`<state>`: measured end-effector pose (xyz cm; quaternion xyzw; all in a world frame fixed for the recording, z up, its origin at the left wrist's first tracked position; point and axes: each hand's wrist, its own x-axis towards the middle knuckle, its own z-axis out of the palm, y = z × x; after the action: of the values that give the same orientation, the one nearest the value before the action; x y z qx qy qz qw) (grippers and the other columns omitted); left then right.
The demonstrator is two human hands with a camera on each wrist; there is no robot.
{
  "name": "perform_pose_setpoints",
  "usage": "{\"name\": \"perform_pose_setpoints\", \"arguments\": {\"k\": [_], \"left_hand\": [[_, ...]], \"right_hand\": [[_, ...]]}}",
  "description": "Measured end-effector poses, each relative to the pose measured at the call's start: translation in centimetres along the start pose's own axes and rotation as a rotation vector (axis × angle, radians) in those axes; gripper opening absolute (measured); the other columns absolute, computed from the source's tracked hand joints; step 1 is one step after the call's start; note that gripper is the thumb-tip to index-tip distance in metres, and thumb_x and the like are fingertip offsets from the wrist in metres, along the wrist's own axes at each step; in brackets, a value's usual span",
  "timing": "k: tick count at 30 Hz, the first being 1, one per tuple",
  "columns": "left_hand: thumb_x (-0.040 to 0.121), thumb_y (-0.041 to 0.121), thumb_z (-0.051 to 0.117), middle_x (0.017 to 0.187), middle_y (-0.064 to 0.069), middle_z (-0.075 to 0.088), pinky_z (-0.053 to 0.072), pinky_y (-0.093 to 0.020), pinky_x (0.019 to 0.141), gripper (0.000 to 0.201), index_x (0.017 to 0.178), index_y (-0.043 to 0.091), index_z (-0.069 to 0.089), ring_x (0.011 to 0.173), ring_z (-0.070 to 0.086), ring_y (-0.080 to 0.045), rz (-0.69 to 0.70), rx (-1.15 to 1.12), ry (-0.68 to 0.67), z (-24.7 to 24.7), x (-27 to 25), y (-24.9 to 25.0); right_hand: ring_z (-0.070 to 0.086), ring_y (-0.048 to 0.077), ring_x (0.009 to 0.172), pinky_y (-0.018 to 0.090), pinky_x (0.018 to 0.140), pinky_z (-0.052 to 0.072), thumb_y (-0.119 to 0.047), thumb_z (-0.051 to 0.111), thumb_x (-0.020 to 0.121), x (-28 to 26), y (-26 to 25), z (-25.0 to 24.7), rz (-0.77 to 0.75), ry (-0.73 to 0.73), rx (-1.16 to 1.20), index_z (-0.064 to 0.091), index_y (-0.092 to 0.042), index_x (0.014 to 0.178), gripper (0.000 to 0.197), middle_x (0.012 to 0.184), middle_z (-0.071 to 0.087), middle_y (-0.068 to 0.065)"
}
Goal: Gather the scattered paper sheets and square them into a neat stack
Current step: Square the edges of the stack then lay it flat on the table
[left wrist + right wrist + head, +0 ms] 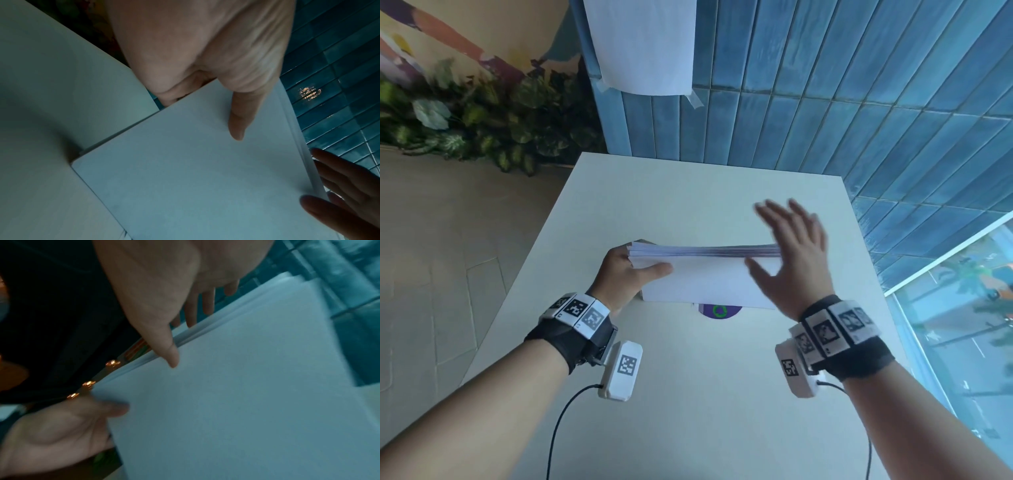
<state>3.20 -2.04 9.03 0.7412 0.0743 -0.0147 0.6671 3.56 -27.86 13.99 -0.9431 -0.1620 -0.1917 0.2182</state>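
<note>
A thick stack of white paper sheets [705,277] [195,178] [236,402] stands on its long edge on the white table [688,394], tilted toward me. My left hand [623,274] [205,65] grips the stack's left end, thumb across the near face and fingers behind. My right hand [791,263] [164,296] is at the stack's right end with straight, spread fingers. Its thumb reaches over the near face and its fingers lie beyond the top edge. It is blurred, and I cannot tell whether it touches the paper.
A purple disc with a green mark [719,311] peeks out on the table below the stack. A blue tiled wall [859,102] rises behind the table, with a white sheet [643,44] taped on it. Plants [482,126] stand at the back left, a glass panel [962,308] on the right.
</note>
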Motion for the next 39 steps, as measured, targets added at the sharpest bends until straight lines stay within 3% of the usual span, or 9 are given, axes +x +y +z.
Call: {"name": "perform_pose_setpoints", "arguments": {"k": [4,8,12,16,20,24,30,36,39], "left_hand": [[0.075,0.004,0.08,0.078,0.008,0.075,0.051,-0.015,0.064,0.017,0.09,0.008,0.072,0.072,0.069,-0.006,-0.023,-0.025,-0.028,-0.1,0.0,0.1],[0.077,0.006,0.079,0.1,-0.008,0.077,0.055,-0.027,0.08,0.03,0.105,0.003,0.073,0.087,0.072,-0.017,-0.025,-0.042,-0.041,-0.1,-0.1,0.2],[0.078,0.004,0.077,0.103,-0.01,0.077,0.053,-0.027,0.079,0.027,0.105,0.0,0.072,0.089,0.072,-0.016,-0.046,-0.055,-0.049,-0.7,-0.2,0.2],[0.08,0.003,0.075,0.103,-0.012,0.077,0.055,-0.027,0.08,0.025,0.104,-0.002,0.071,0.09,0.073,-0.018,-0.045,-0.051,-0.025,-1.0,-0.3,0.1],[0.079,0.004,0.077,0.103,-0.015,0.076,0.055,-0.03,0.081,0.027,0.104,-0.004,0.07,0.089,0.072,-0.021,-0.023,-0.061,-0.009,-0.4,0.0,0.8],[0.076,0.004,0.079,0.091,-0.004,0.074,0.052,-0.024,0.077,0.026,0.1,0.002,0.069,0.082,0.069,-0.014,0.037,-0.05,0.03,-0.3,0.2,2.1],[0.075,0.008,0.081,0.097,-0.009,0.077,0.054,-0.033,0.085,0.025,0.098,0.002,0.073,0.086,0.071,-0.02,0.045,-0.049,0.112,-0.4,0.0,2.0],[0.071,0.005,0.083,0.09,0.003,0.073,0.051,-0.014,0.068,0.03,0.092,0.022,0.069,0.077,0.068,-0.001,0.0,0.041,0.112,-0.1,-0.7,-0.8],[0.073,0.008,0.082,0.083,0.002,0.069,0.046,-0.018,0.069,0.021,0.086,0.014,0.068,0.073,0.064,-0.006,-0.015,0.089,0.122,-0.1,-0.3,-1.4]], "right_hand": [[0.044,0.023,0.131,0.048,0.116,0.014,-0.03,0.06,0.082,0.3,-3.6,2.6,-0.11,-0.254,-0.128,0.045,-0.028,0.134,0.055,0.132,0.057,-0.005],[0.056,0.025,0.115,0.049,0.109,0.031,-0.025,0.064,0.078,0.6,-5.6,3.9,-0.175,-0.174,-0.192,0.05,-0.022,0.128,0.053,0.118,0.064,-0.002],[0.057,0.026,0.108,0.044,0.107,0.034,-0.038,0.055,0.086,1.2,-3.3,2.5,-0.105,-0.199,-0.19,0.054,-0.022,0.121,0.039,0.114,0.064,-0.001],[0.061,0.028,0.09,0.038,0.083,0.043,-0.034,0.057,0.087,1.2,0.4,0.7,-0.074,-0.286,-0.214,0.061,-0.018,0.101,0.022,0.094,0.068,0.001],[0.062,0.03,0.071,0.033,0.064,0.042,-0.02,0.063,0.083,1.9,1.5,-0.3,-0.103,-0.218,-0.23,0.064,-0.015,0.085,0.005,0.074,0.067,0.002],[0.06,0.029,0.068,0.033,0.065,0.04,-0.02,0.06,0.082,2.9,0.9,-1.1,-0.147,-0.153,-0.233,0.063,-0.015,0.083,0.006,0.072,0.065,0.001],[0.062,0.03,0.071,0.033,0.065,0.039,-0.02,0.06,0.082,3.0,0.3,-1.1,-0.109,-0.172,-0.208,0.065,-0.017,0.087,0.007,0.075,0.067,0.003],[0.063,0.025,0.088,0.035,0.082,0.041,-0.027,0.065,0.079,1.3,0.0,0.3,-0.016,-0.281,-0.162,0.063,-0.028,0.111,0.032,0.099,0.071,-0.005],[0.064,0.026,0.082,0.032,0.074,0.037,-0.016,0.065,0.079,1.5,0.1,0.5,-0.01,-0.303,-0.16,0.066,-0.023,0.094,0.017,0.086,0.07,-0.004]]}}
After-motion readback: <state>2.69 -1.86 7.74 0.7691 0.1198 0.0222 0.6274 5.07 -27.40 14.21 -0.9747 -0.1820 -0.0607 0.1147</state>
